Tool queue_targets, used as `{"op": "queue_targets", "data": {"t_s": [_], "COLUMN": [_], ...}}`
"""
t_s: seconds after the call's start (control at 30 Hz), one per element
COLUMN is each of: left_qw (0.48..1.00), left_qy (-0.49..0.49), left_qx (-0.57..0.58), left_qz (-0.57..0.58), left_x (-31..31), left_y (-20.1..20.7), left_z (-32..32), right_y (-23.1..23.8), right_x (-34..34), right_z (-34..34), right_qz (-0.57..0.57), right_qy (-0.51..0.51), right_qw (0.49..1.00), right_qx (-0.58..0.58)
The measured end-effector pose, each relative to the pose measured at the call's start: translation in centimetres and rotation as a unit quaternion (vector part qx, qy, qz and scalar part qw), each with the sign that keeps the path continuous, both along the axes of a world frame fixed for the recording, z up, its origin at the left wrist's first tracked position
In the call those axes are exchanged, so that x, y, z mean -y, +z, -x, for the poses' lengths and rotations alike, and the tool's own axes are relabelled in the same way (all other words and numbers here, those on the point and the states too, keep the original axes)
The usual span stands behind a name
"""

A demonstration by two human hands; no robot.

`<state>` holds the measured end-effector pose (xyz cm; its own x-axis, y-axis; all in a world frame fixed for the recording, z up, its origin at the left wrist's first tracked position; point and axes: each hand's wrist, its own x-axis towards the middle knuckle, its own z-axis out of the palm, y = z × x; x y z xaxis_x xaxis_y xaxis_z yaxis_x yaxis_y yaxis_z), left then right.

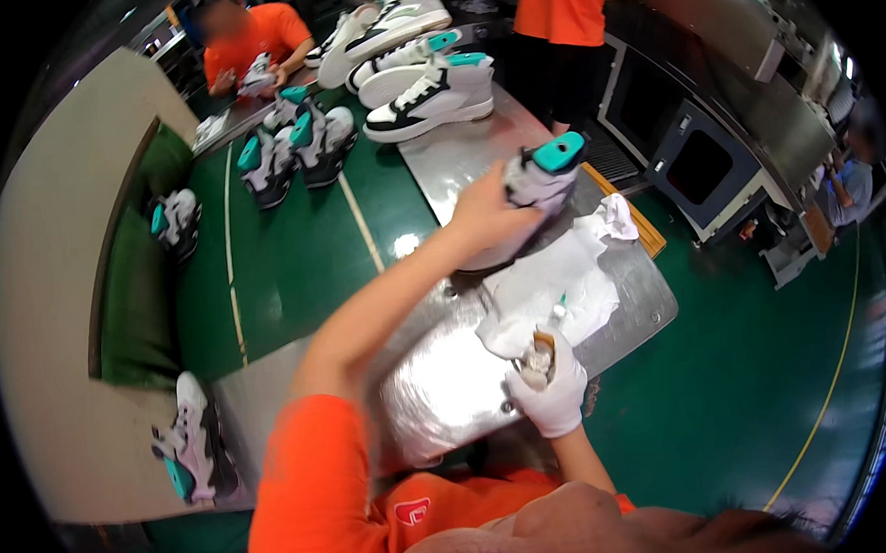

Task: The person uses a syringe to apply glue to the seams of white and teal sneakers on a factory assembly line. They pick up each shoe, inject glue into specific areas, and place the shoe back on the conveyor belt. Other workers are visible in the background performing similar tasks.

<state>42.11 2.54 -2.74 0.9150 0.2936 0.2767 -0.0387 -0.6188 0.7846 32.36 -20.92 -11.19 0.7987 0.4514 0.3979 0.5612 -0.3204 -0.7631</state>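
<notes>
My bare left hand (488,213) is wrapped around a white and dark sneaker (538,195) with a teal shoe last (560,152) showing at its top. It holds the sneaker over the far part of the metal table, partly blurred by motion. Nearer to me, my right hand (555,385), in a white glove, is closed around a small tan and whitish thing (538,359) whose kind I cannot make out. Between the two hands a crumpled white cloth (528,297) lies on the metal tabletop (428,386).
Several white and black sneakers (435,104) stand at the table's far end. More sneakers on lasts (321,148) sit on the green surface (293,243) at left. One sneaker (195,441) lies near left. Two people in orange (264,37) (565,14) are beyond; grey machines (705,156) stand at right.
</notes>
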Motion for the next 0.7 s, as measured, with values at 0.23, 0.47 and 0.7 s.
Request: {"op": "queue_targets", "data": {"t_s": [0.23,0.47,0.7], "left_qw": [0.908,0.846,0.869], "left_qy": [-0.016,-0.283,-0.145], "left_qx": [0.141,-0.069,-0.249], "left_qz": [-0.393,-0.447,-0.403], "left_x": [-3.8,-4.9,-12.2], "left_y": [4.8,8.8,7.2], "left_z": [26.8,36.3,28.1], "right_y": [1.0,0.4,0.9], "right_x": [-0.8,-0.5,-1.4], "right_z": [0.6,1.1,1.7], "right_qz": [0.013,0.001,-0.012], "right_qy": [-0.026,-0.041,-0.046], "right_qw": [0.999,0.999,0.999], "right_qx": [-0.026,0.028,0.012]}}
